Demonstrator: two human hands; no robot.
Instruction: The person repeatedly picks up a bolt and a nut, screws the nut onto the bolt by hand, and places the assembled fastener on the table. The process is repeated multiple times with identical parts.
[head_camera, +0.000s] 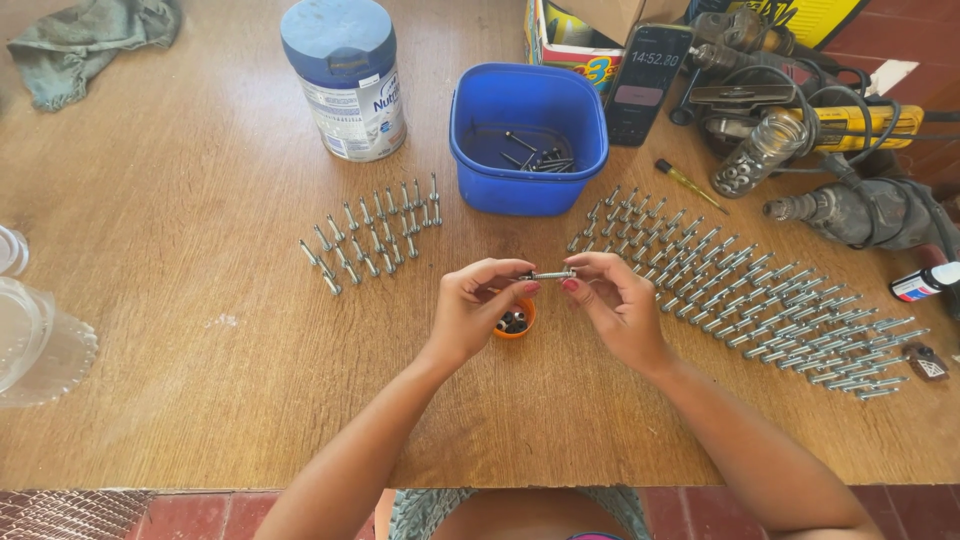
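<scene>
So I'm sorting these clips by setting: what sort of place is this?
Probably a home workbench or small workshop. Power drills lie tangled in cords at the right, rows of bolts are laid out on the wooden table, and both hands, left hand and right hand, hold one bolt.

I see broad brown wooden table (200, 300) filling view, grain worn, pale scuffs. Red tiled floor (180, 515) below near edge. Bright daylight, soft shadows. I spot reddish brick wall (915, 30) top right.

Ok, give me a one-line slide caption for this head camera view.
Left hand and right hand hold one bolt above an orange cap, between rows of bolts.
</scene>
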